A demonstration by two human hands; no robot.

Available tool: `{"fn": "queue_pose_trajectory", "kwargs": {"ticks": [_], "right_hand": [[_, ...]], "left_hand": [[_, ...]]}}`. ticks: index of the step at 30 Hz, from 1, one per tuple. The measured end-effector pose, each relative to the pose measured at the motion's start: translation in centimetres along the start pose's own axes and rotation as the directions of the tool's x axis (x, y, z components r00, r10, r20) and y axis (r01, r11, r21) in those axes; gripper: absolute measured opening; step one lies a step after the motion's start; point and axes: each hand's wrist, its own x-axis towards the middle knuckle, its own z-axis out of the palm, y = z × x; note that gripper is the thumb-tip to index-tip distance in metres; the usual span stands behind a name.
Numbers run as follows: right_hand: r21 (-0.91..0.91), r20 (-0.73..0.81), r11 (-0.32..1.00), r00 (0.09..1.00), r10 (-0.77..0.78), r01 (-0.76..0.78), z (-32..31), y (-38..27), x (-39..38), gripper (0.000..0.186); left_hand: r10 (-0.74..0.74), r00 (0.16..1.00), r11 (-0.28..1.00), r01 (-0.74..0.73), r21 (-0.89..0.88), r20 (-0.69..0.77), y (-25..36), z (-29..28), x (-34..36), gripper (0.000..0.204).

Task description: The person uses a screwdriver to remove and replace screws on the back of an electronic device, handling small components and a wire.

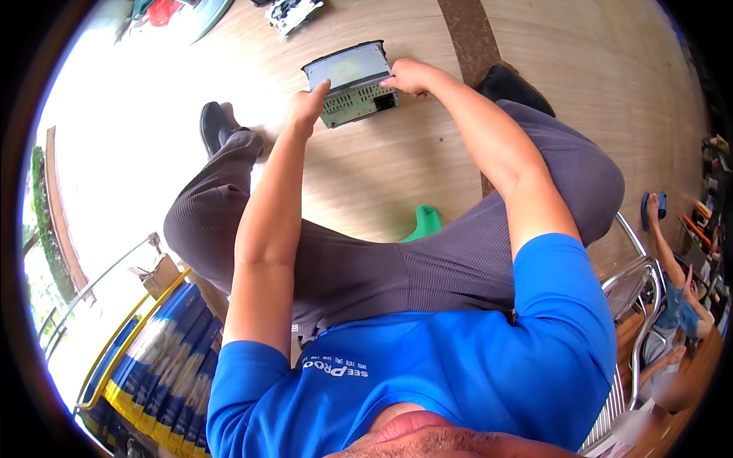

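A grey metal electronics box (350, 70) with a vented, connector-studded side is held out in front of my knees, above the wooden floor (397, 160). My left hand (308, 104) grips its left end, fingers on the corner. My right hand (409, 75) holds its right end from above, fingers curled over the top edge. Both forearms reach forward over my grey trousers (382, 267). The box's underside and far face are hidden.
My black shoes (216, 124) (513, 85) rest on the floor. A green plastic stool (424, 222) shows between my legs. Blue and yellow stacked packs (164, 343) and a cardboard box (158, 273) lie lower left. A metal chair (640, 284) and another seated person (673, 284) are on the right. Another dismantled device (293, 12) lies at the top.
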Motion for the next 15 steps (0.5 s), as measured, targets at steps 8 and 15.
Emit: {"fn": "queue_pose_trajectory", "kwargs": {"ticks": [8, 15], "right_hand": [[-0.053, -0.115, 0.999, 0.993, -0.003, -0.004, -1.3, -1.1, 1.7, 0.064], [-0.131, -0.319, 0.991, 0.947, -0.038, -0.005, 0.0, 2.2, 3.7, 0.064]], "left_hand": [[-0.027, 1.000, 0.986, 0.029, -0.167, 0.008, 2.6, -1.9, 0.4, 0.079], [0.145, 0.981, 0.989, -0.147, -0.004, -0.133, 3.3, 0.7, 2.0, 0.083]]}}
